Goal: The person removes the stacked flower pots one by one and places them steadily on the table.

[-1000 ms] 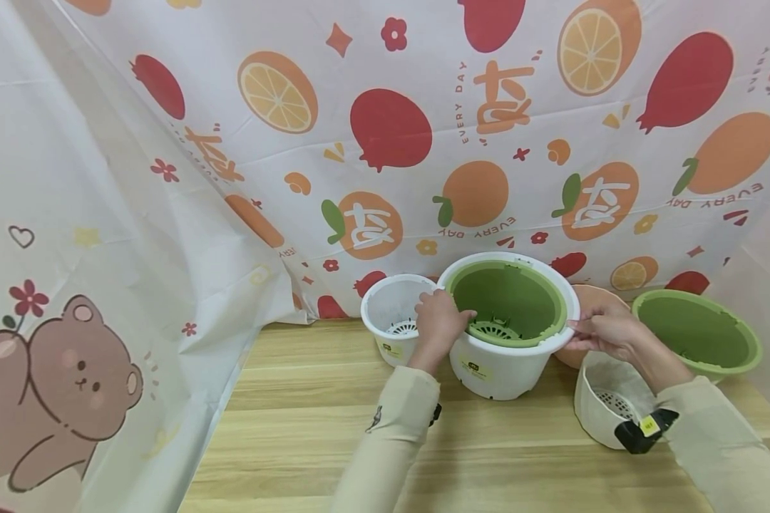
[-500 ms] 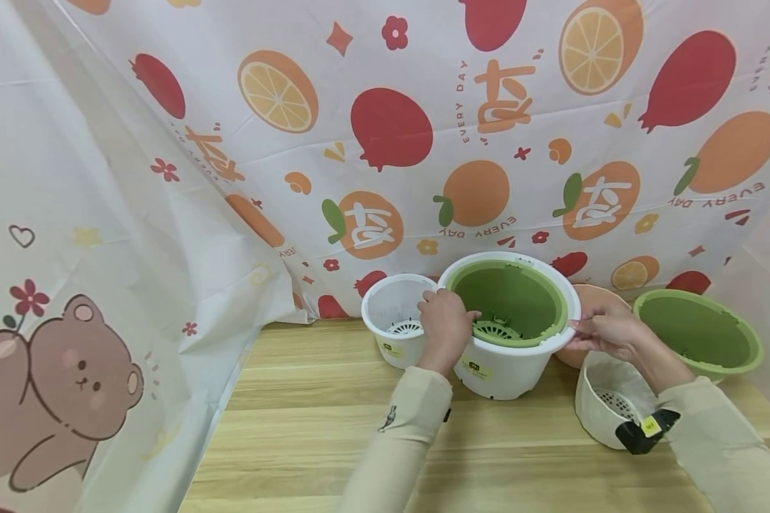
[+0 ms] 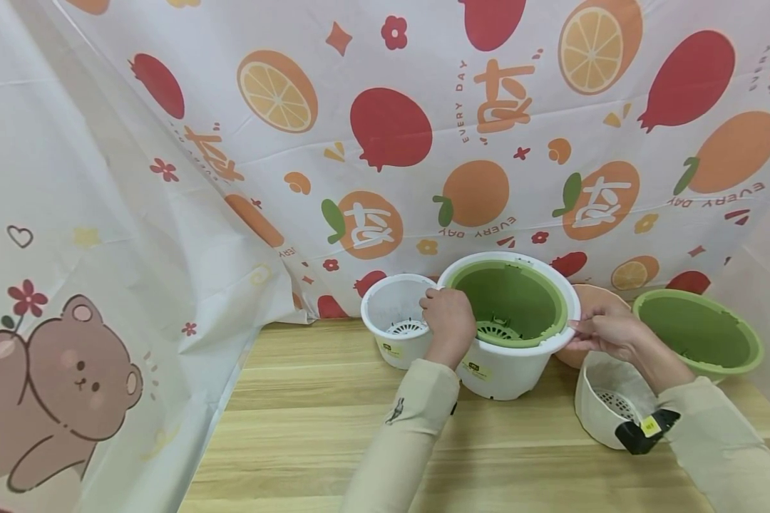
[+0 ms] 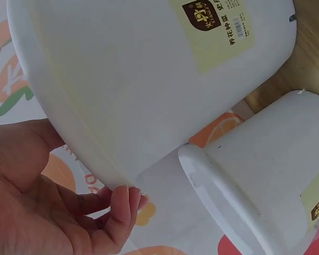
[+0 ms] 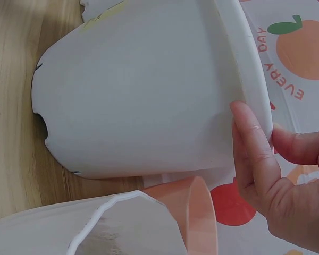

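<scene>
A large white flower pot (image 3: 503, 372) stands on the table with a green pot (image 3: 516, 292) nested inside it. My left hand (image 3: 450, 324) grips the white pot's left rim, its fingers curled at the edge in the left wrist view and the thumb partly hidden behind the rim. On the opposite side, my right hand (image 3: 611, 331) pinches the same rim between thumb and fingers, as the right wrist view (image 5: 287, 180) also shows. Close to the left hand, a smaller white pot (image 3: 391, 303) stands upright with a slotted bottom.
At the right are a peach-coloured pot (image 3: 598, 296), partly hidden behind the right hand, and another green pot (image 3: 696, 324). A cream pot (image 3: 593, 420) lies tilted under the right wrist. Behind the wooden table (image 3: 308, 427) hangs a fruit-printed cloth (image 3: 257, 178).
My left hand and forearm have shifted a little to the right, the wrist turning at the white pot's rim. The right hand and the pots look unmoved.
</scene>
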Motion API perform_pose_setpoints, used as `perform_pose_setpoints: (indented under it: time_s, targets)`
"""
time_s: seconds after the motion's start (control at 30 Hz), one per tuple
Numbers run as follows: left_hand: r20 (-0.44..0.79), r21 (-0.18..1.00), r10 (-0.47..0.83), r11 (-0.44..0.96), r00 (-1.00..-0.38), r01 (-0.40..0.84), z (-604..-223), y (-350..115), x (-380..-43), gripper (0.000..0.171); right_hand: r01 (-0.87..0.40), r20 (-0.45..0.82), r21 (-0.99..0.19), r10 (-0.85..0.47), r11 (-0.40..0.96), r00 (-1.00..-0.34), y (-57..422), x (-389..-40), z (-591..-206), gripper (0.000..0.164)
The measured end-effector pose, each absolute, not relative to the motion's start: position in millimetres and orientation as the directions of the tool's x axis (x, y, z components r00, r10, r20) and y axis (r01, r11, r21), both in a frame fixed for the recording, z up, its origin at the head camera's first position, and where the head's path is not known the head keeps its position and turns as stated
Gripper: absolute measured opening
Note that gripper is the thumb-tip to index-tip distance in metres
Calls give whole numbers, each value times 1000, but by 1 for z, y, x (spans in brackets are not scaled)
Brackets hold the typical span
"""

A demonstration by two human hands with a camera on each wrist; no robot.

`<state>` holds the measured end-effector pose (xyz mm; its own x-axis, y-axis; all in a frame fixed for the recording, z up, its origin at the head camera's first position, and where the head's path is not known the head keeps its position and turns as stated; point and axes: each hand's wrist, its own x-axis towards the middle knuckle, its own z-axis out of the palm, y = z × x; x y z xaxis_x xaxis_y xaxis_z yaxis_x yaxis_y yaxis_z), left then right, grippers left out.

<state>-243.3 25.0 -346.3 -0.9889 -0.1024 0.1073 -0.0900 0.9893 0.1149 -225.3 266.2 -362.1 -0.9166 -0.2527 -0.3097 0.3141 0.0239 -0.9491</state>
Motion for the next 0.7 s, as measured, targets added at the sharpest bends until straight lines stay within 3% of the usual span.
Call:
perform_pose_setpoints:
  time_s: [0.7]
  targets:
    - [129,78,-71,995,-989,-61,-346,26,-245,19,301,-293,-953,-260,6,-920,266,-225,-362,13]
